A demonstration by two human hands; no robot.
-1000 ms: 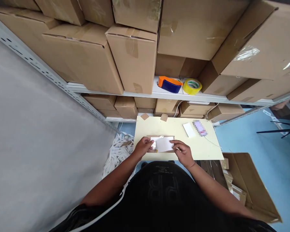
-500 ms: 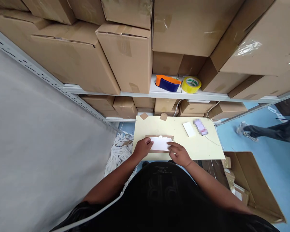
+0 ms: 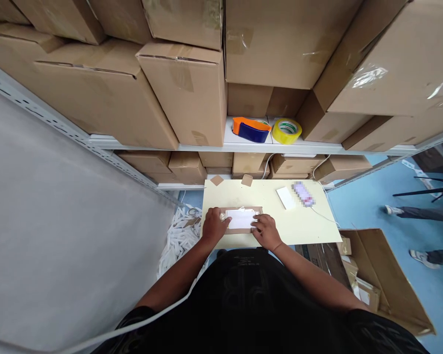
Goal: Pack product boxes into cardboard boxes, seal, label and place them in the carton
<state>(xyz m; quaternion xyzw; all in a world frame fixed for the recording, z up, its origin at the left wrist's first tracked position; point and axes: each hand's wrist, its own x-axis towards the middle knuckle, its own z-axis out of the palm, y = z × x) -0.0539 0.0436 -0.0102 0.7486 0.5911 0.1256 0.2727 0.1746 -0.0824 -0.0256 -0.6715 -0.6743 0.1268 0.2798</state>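
Note:
A small white packet [image 3: 239, 219] lies on a flat brown cardboard piece [image 3: 232, 230] near the front edge of a pale yellow table [image 3: 299, 223]. My left hand [image 3: 213, 228] rests at the packet's left end with its fingers curled against it. My right hand [image 3: 264, 231] presses on the packet's right end, fingers bent down onto it. Both hands hold the packet flat against the cardboard.
A white card [image 3: 286, 198] and a blurred device [image 3: 303, 193] with a thin cable lie further back on the table. A tape dispenser [image 3: 251, 129] and a yellow tape roll [image 3: 287, 131] sit on the shelf among cardboard boxes. White scraps [image 3: 179, 237] litter the floor left; an open carton [image 3: 376, 278] stands right. Another person's legs [image 3: 421, 214] are at the far right.
The white packet has been laid down flatter on the cardboard, and both hands have closed in over its ends. Someone has walked across the floor at the right.

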